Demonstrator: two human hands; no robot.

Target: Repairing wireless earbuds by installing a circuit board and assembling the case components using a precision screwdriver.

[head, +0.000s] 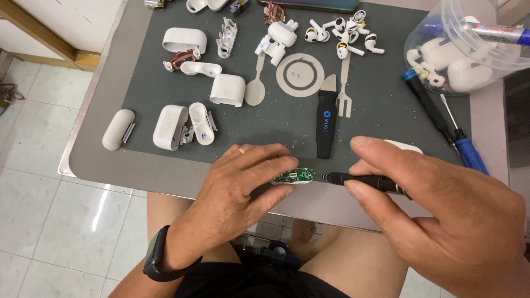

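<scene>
though pinched, circuit board (294, 176) beside screwdriver (359, 181)

Bright, even daylight fills the scene, and the glossy floor tiles (105, 215) catch a white glare. Shadows under the hands are soft. Focus is sharp throughout, with slight wide-angle bending at the edges.

**Both hands low at the near table edge, each closed in a fingertip grip**

The left hand (243, 182) lies palm down, knuckles up, a thin gold ring on one finger; its fingers curl inward and pinch at the tips; a black band wraps the left wrist, and the forearm runs back toward the body; the right hand (441, 209) comes in from the lower right, larger in view, back of the hand upward; thumb and forefinger press together in a pen-like grip; bare thighs show below.
</scene>
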